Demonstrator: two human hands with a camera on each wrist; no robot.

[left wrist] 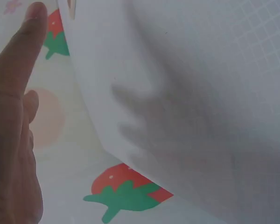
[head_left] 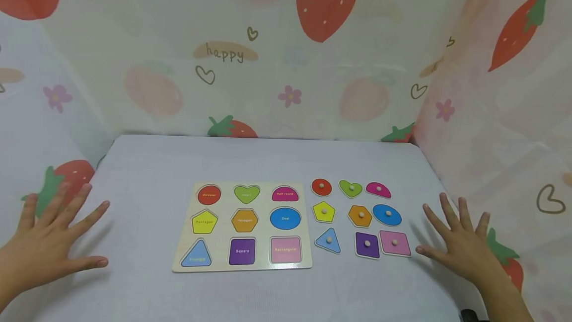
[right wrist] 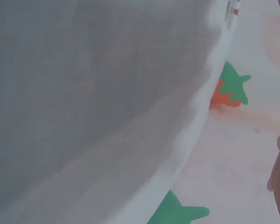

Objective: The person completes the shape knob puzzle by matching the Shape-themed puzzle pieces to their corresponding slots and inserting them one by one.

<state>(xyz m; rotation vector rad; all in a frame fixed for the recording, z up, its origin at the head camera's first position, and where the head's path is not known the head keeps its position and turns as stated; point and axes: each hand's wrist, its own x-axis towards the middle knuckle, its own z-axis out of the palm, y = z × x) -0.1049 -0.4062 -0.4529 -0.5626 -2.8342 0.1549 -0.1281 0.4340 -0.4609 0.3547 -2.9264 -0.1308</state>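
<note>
While left hand (head_left: 51,242) and right hand (head_left: 466,247) are held spread, knobbed pieces (head_left: 356,219) are laid in three rows beside puzzle board (head_left: 263,233).

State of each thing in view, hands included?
Left hand: fingers spread, holding nothing
Right hand: fingers spread, holding nothing
Board: flat, nothing on it
Circle piece: off board
Heart piece: off board
Half-round piece: off board
Pentagon piece: off board
Hexagon piece: off board
Oval piece: off board
Triangle piece: off board
Square piece: off board
Rectangle piece: off board
</note>
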